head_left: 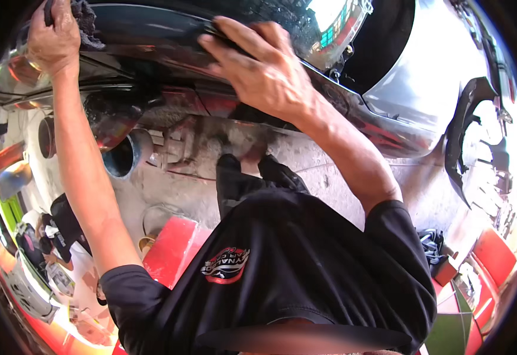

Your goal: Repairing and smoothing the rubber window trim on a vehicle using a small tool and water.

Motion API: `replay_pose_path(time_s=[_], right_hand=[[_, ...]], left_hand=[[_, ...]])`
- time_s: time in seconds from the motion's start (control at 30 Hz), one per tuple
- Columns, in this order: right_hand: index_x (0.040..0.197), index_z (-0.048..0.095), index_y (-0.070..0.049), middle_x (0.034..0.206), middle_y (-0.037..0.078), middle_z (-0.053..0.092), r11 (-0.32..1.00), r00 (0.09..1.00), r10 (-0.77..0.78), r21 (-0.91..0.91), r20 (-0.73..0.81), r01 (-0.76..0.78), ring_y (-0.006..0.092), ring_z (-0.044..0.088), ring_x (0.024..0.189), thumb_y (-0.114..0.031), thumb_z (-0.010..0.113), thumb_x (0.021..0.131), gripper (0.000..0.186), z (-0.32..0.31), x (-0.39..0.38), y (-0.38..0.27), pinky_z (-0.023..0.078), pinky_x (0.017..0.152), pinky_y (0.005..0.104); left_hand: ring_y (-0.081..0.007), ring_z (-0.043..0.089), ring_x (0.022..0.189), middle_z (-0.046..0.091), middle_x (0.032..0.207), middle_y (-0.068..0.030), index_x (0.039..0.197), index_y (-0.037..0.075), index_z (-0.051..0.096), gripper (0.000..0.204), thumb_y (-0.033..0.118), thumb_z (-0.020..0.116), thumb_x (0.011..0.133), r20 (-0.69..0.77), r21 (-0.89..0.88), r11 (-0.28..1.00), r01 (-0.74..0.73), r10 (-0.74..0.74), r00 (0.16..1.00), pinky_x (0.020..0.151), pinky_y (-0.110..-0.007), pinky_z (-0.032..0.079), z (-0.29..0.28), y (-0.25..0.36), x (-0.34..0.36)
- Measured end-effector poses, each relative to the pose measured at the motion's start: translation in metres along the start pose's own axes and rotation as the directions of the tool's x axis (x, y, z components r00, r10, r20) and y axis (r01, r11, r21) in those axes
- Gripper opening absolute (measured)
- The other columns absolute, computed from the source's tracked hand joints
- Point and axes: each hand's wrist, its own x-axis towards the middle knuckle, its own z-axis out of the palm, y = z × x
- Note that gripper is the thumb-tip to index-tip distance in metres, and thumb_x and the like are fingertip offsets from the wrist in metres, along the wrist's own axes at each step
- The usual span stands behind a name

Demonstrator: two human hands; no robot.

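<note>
Left hand (54,44), arm outstretched: grip appears closed around a bunched dark cloth (88,25), held against the car's dark panel (146,22). Right hand (264,72), motion-blurred, lies over the same panel, fingers partly spread; cannot tell whether anything is pinched beneath. Panel runs across the top of view, ahead of the person. Step, as judged: hand-rubbing the surface. Next stroke calls for light, even pressure.

Room between hands (54,44) (267,74) ends against the car panel (146,26).
</note>
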Motion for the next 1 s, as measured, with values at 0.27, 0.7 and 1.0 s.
replay_pose_path(time_s=[0.27, 0.7, 1.0], right_hand=[[0.122, 0.074, -0.013, 0.133, 0.008, 0.059, 0.998, 0.989, -0.066, 0.008, -0.132, 0.067, 0.0286, 0.054, 0.1, -0.028, 0.078, 0.086, 0.039, 0.017, 0.026, -0.002, 0.047, 0.088, 0.0431], [0.123, 0.076, -0.015, 0.133, 0.008, 0.061, 0.999, 0.999, -0.045, -0.004, -0.017, 0.045, 0.0283, 0.054, 0.101, -0.03, 0.078, 0.086, 0.04, 0.004, -0.003, 0.002, 0.047, 0.09, 0.0435], [0.132, 0.066, -0.009, 0.134, 0.02, 0.063, 0.973, 0.999, 0.036, 0.228, -0.028, -0.029, 0.0402, 0.06, 0.12, -0.022, 0.073, 0.093, 0.042, -0.005, 0.06, -0.003, 0.047, 0.102, 0.047]], left_hand=[[-0.0262, 0.076, 0.086, 0.079, 0.098, -0.0112, 0.103, 0.009, 0.081, 0.035, 0.043, 0.075, 0.095, -0.026, -0.078, 0.997, 0.011, -0.014, 1.0, 0.078, -0.035, 0.057, 0.001, 0.006, -0.006], [-0.0261, 0.077, 0.087, 0.079, 0.096, -0.0119, 0.102, 0.011, 0.081, 0.036, 0.045, 0.074, 0.094, -0.04, -0.036, 0.999, -0.011, 0.009, 0.999, 0.076, -0.035, 0.058, -0.003, 0.003, -0.007], [-0.026, 0.075, 0.096, 0.079, 0.105, -0.0094, 0.11, 0.013, 0.079, 0.038, 0.047, 0.073, 0.095, 0.079, -0.077, 0.997, 0.006, 0.0, 0.997, 0.085, -0.035, 0.057, -0.003, -0.003, -0.002]])
